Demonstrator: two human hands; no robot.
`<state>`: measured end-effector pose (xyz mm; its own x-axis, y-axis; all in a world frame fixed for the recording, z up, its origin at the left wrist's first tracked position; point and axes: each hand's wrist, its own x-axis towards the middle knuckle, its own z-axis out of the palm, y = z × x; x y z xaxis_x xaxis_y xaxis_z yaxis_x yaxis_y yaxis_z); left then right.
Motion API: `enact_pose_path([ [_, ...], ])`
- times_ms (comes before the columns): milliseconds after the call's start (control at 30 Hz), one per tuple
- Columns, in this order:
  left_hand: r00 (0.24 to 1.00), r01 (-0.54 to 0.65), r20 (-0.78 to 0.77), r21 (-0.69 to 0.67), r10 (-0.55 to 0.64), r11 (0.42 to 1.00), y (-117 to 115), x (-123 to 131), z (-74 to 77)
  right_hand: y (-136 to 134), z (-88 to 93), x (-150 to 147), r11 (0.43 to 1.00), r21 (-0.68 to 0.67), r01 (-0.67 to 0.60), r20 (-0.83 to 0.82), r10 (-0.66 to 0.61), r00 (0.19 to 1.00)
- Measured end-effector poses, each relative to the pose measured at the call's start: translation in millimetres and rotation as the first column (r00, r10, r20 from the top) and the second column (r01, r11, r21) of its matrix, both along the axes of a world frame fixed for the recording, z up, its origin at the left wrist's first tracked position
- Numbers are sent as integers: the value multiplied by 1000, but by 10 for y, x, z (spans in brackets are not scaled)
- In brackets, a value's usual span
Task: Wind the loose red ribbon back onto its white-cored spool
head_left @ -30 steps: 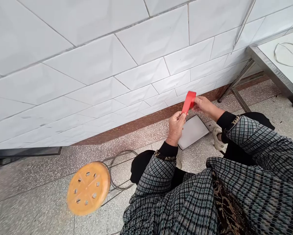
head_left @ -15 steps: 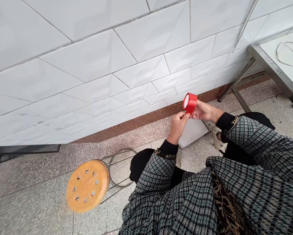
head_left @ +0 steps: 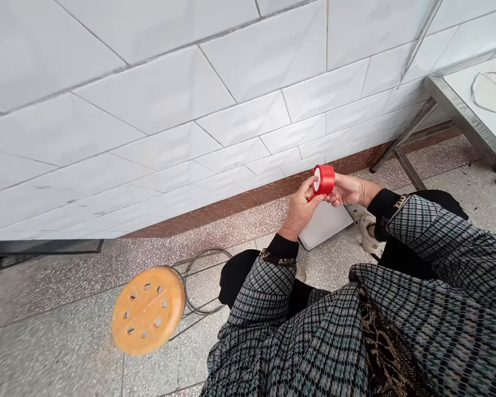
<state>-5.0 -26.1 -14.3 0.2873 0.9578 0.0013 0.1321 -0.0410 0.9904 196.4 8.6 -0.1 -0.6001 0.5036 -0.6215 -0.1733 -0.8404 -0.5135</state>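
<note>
A roll of shiny red ribbon (head_left: 326, 179) with a white core is held up in front of my knees, low before the tiled wall. My left hand (head_left: 300, 208) grips its near left side, with a finger at the white core and the thumb by the ribbon's lower edge. Against the roll's right side, my right hand (head_left: 347, 190) has its fingers closed, partly hidden behind it. A short red strip shows by my left fingers. Below the hands, a flat white-grey panel (head_left: 324, 225) lies on the floor.
An orange round stool (head_left: 148, 310) with holes in its seat and thin metal legs stands at the left. A metal-framed table (head_left: 471, 107) with a loop of pale wire is at the right. White tiles (head_left: 231, 116) cover the wall ahead.
My left hand has shifted up and left from the ribbon's lower edge to the roll's side, a finger now at its core. The roll sits slightly lower; my right hand stays at it.
</note>
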Motion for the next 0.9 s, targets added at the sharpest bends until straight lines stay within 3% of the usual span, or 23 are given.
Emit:
enact_pose_path([
  [133,989,58,143,-108,-42,992,25,-16,-42,-41,12,-19,995,96,-37,50,32,998],
  [233,965,63,263,-196,-9,979,35,-14,-59,-42,58,-25,957,288,29,147,-75,986],
  [333,941,83,337,-285,19,955,31,-23,-41,-24,99,-15,831,554,51,256,-228,939],
  [400,933,103,359,-324,21,940,20,-29,-14,-13,99,-7,729,685,-6,319,-293,901],
  [500,926,127,377,-353,17,927,-6,-10,23,4,70,-2,632,762,-137,427,-332,841],
  [567,936,73,346,-358,60,931,-25,26,35,32,52,2,612,763,-208,517,-384,765],
  [733,946,-248,148,-247,289,937,-65,125,37,172,72,34,680,698,-226,687,-548,477],
  [800,953,-233,147,-211,267,949,-88,150,33,203,104,27,748,655,-112,691,-531,491],
  [900,959,-134,216,-229,184,964,-127,183,19,187,169,-24,841,512,173,575,-486,658],
])
